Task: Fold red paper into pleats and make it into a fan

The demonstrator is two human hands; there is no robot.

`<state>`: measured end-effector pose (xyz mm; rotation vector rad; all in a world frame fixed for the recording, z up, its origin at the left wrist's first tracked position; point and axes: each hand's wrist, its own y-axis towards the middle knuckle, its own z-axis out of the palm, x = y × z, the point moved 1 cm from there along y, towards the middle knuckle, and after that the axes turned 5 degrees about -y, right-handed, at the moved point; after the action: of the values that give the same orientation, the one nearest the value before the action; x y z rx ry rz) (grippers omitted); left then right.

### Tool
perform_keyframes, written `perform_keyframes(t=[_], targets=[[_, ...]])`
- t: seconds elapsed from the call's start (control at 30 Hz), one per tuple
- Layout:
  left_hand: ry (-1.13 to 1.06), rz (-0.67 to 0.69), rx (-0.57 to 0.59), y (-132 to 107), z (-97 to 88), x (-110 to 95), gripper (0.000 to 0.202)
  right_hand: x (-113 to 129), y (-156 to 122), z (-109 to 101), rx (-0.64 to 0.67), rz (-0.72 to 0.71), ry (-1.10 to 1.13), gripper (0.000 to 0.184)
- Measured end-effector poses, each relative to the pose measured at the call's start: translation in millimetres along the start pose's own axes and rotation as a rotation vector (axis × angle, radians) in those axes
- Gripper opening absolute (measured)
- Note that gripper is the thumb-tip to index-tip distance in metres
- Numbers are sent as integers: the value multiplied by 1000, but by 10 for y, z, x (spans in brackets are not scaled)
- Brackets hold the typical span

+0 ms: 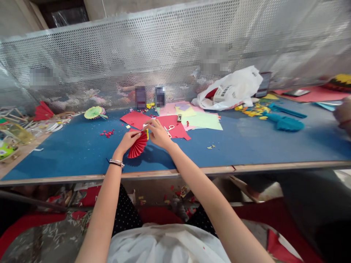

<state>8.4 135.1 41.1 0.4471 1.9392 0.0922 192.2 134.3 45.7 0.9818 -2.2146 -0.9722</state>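
Observation:
A pleated red paper fan [138,147] is held just above the blue table top [82,149], spread downward from its pinched tip. My left hand [128,140] pinches the fan's upper edge with closed fingers. My right hand [157,133] is closed on the fan's tip from the right, where a small yellow piece [147,133] shows between the hands; what it is I cannot tell. A beaded bracelet [116,162] sits on my left wrist.
Red sheets [175,126], pale green and pink sheets [204,120], white-handled scissors [169,128] and red scraps [107,133] lie behind my hands. A green paper fan [94,112], teal pleated paper [286,124], a white bag [233,89] and a perforated metal screen [164,51] stand farther back.

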Motion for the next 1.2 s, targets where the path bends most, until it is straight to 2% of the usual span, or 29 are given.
perform_keyframes(t=[0.4, 0.7, 0.93, 1.2], targets=[[24, -4, 34, -15, 6, -27, 36, 1, 6, -32, 22, 13, -43, 38], [89, -11, 65, -16, 14, -53, 34, -14, -2, -26, 105, -44, -87, 34], [133, -3, 43, -15, 9, -49, 34, 13, 4, -72, 77, -28, -88, 35], [96, -12, 65, -46, 26, -103, 36, -10, -8, -175, 90, -50, -14, 23]])
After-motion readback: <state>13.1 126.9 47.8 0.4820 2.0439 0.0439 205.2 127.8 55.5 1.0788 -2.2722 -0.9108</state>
